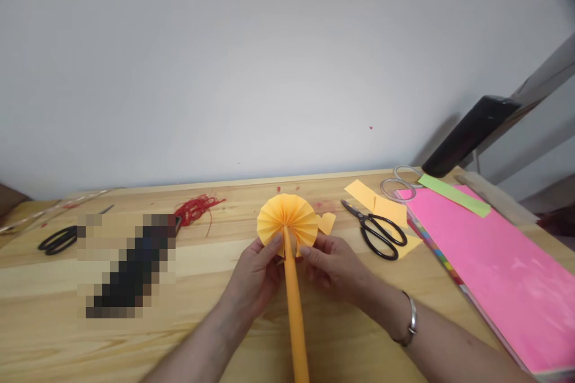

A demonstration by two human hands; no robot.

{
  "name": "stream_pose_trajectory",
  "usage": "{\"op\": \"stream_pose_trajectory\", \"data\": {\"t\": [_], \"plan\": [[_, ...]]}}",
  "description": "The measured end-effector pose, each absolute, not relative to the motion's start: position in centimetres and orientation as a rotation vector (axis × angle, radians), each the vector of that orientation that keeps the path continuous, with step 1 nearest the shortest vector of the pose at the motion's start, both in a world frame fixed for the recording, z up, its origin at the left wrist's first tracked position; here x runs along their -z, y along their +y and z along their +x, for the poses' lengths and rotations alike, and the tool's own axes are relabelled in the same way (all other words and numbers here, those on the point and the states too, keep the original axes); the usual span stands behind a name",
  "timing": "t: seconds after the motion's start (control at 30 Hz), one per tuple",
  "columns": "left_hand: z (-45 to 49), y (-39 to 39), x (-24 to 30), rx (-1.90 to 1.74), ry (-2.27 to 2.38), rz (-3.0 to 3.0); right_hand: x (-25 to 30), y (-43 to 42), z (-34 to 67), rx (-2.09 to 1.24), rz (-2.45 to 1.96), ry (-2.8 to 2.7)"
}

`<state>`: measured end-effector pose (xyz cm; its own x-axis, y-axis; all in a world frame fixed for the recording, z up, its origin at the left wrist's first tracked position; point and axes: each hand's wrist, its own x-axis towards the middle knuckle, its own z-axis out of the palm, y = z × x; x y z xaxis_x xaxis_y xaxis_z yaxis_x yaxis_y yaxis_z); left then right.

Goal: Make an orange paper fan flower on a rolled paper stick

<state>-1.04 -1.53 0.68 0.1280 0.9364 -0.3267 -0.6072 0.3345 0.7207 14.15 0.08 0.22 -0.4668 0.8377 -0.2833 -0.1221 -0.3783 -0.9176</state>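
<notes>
A round pleated fan of yellow paper (287, 212) is held up between my two hands over the table. From its middle a long orange-yellow paper stick (294, 311) runs down toward me. My left hand (263, 263) grips the fan's lower left edge, its thumb lying on the folds close to the stick. My right hand (332, 263) pinches the lower right edge, thumb in front. The fingers behind the fan are partly hidden. Just right of the fan lies a small yellow paper scrap (326, 223).
Black-handled scissors (381, 233) lie on yellow paper pieces (390, 209) at right. Beyond them is a stack of pink paper (489, 275) with a green strip (456, 195) on top. Red string (197, 209), a blurred-out dark object (135, 269) and more scissors (60, 239) lie left.
</notes>
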Motion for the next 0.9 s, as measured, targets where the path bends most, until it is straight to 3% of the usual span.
{"op": "stream_pose_trajectory", "data": {"t": [0.33, 0.9], "plan": [[-0.51, -1.8, -0.14, -1.11, 0.823, 0.485, -0.91, -0.04, 13.84, -1.829, -0.826, -1.003], [-0.53, -2.1, 0.03, -1.045, 0.82, 0.525, -1.18, -0.47, 13.78, -1.747, -0.901, -0.93]]}}
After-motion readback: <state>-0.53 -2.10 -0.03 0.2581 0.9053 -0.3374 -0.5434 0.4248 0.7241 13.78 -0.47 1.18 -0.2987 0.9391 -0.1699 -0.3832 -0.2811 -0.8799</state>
